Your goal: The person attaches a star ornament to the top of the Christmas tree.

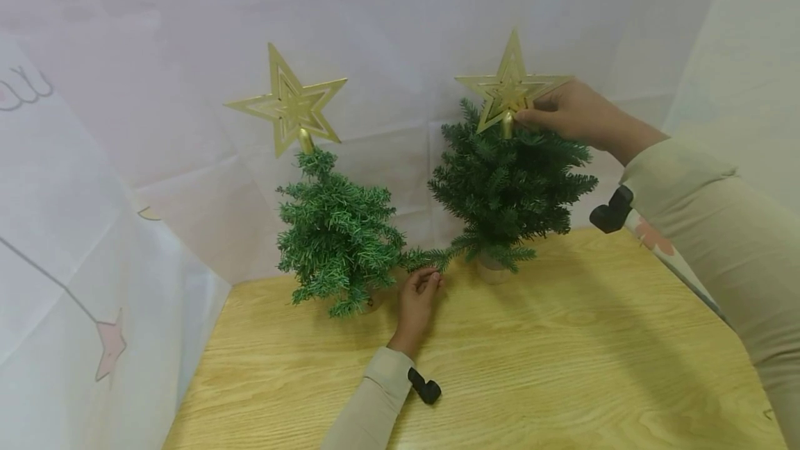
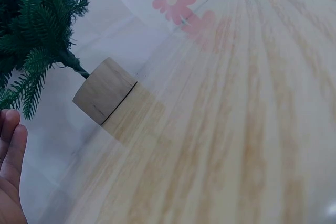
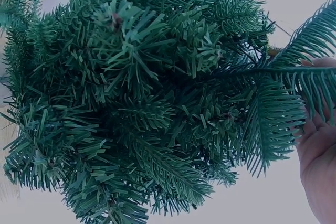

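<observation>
A gold star tree topper (image 1: 511,89) stands at the top of the darker small Christmas tree (image 1: 506,186). My right hand (image 1: 571,113) pinches the star near its lower right point, and in the right wrist view that hand (image 3: 319,156) lies partly behind green branches. My left hand (image 1: 417,304) is low between the two trees, its fingertips right at the tip of a low branch (image 1: 446,255) of the darker tree. In the left wrist view the fingers (image 2: 14,148) of this hand appear beneath needles at the left edge.
A lighter green tree (image 1: 340,235) with a tilted gold star (image 1: 292,104) stands on the left. The darker tree rises from a round wooden base (image 2: 105,90) on the wood-grain table (image 1: 531,353). A pale printed cloth (image 1: 387,40) hangs close behind both trees.
</observation>
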Demonstrator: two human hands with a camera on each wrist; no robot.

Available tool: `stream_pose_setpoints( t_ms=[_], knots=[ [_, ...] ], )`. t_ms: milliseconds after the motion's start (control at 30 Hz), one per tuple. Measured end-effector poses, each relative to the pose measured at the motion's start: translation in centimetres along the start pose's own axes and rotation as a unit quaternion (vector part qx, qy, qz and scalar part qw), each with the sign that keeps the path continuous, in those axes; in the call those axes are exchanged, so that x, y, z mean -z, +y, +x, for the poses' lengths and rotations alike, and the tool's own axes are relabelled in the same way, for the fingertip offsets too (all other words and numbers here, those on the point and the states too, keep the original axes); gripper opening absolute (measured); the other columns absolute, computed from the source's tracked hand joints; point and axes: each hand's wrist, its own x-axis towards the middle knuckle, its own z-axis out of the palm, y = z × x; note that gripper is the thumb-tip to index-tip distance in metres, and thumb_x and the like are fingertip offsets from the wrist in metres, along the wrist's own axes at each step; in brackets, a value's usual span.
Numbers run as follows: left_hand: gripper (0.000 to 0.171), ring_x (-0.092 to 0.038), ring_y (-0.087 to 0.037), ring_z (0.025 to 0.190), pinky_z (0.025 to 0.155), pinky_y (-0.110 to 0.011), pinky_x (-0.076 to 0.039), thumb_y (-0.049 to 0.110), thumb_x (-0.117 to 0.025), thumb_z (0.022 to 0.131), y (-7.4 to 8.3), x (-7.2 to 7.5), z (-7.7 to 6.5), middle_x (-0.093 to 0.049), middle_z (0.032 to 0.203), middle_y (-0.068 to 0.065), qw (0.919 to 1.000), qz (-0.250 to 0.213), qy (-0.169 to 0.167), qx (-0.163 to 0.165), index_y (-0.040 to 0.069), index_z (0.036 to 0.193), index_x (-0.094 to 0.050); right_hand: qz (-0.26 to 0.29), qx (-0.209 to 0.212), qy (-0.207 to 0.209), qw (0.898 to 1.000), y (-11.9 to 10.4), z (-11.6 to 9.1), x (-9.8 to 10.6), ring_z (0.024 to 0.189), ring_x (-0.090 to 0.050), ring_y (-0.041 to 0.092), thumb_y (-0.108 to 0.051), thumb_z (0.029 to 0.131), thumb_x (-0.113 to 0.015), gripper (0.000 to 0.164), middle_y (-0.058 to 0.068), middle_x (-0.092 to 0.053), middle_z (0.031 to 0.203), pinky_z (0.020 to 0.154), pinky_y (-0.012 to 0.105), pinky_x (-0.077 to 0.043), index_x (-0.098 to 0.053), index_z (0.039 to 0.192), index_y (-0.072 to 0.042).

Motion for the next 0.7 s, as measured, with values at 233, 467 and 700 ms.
stream_pose_setpoints(
  t_ms=[233,467,700],
  knots=[
    [0.028,-0.058,-0.049,0.105,0.096,-0.056,-0.047,0.010,-0.056,0.100,0.10,0.00,-0.07,-0.065,0.103,-0.010,0.9999,0.013,-0.002,0.003,-0.008,0.121,-0.058,0.007,-0.010,-0.006,1.000,0.11,-0.04,-0.01,0.050,-0.026,0.013,-0.053,0.096,-0.054,0.053,0.000,-0.050,0.057,0.049,0.032,-0.029,-0.075,0.092,-0.004],
    [0.028,-0.057,-0.050,0.107,0.097,-0.055,-0.047,0.010,-0.057,0.100,0.12,-0.03,0.00,-0.065,0.103,-0.010,0.9999,0.004,0.004,0.010,-0.008,0.121,-0.058,0.024,-0.017,-0.014,0.999,0.15,-0.07,-0.01,0.054,-0.030,0.015,-0.054,0.095,-0.055,0.055,0.004,-0.067,0.075,0.057,0.033,-0.036,-0.075,0.103,-0.003],
    [0.027,-0.053,-0.057,0.107,0.095,-0.055,-0.047,0.010,-0.057,0.100,0.19,-0.17,-0.06,-0.066,0.103,-0.011,0.9998,0.014,0.012,0.006,-0.007,0.121,-0.059,0.034,-0.020,-0.016,0.999,0.27,0.01,-0.01,0.057,-0.033,0.016,-0.052,0.096,-0.056,0.055,0.009,-0.072,0.088,0.065,0.033,-0.039,-0.074,0.109,-0.002]
  ],
)
